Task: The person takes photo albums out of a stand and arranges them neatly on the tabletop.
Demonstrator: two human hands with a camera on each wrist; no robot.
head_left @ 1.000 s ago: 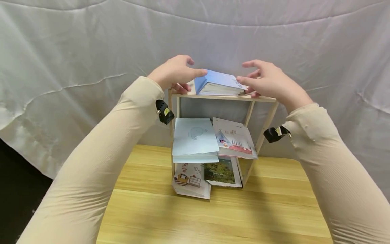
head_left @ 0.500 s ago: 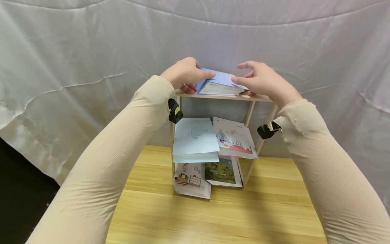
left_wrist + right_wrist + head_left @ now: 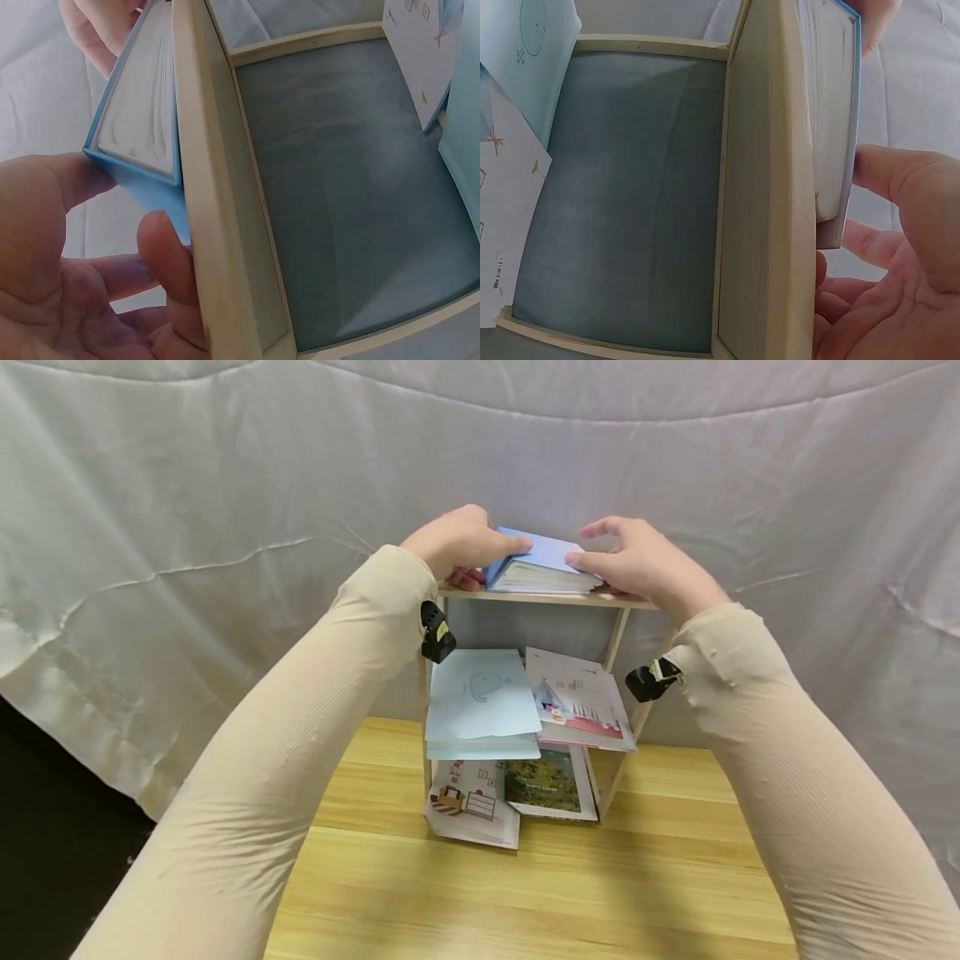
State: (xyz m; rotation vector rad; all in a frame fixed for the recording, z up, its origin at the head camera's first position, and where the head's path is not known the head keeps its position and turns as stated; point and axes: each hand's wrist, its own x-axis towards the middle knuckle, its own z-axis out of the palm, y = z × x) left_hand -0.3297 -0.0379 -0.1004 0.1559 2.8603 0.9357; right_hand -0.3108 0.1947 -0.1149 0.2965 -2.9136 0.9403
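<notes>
Grey draped fabric [image 3: 225,468] hangs behind the wooden rack [image 3: 540,599], which stands on a wood-grain table [image 3: 555,893]. Atop the rack lies a blue album [image 3: 553,552], page edges facing the person. Left hand [image 3: 459,545] and right hand [image 3: 641,558] clamp its opposite ends, thumbs on the cover, other fingers curled alongside. On the rack's middle tier, a whale-print album [image 3: 483,702] adjoins a tent-print book [image 3: 577,681].
</notes>
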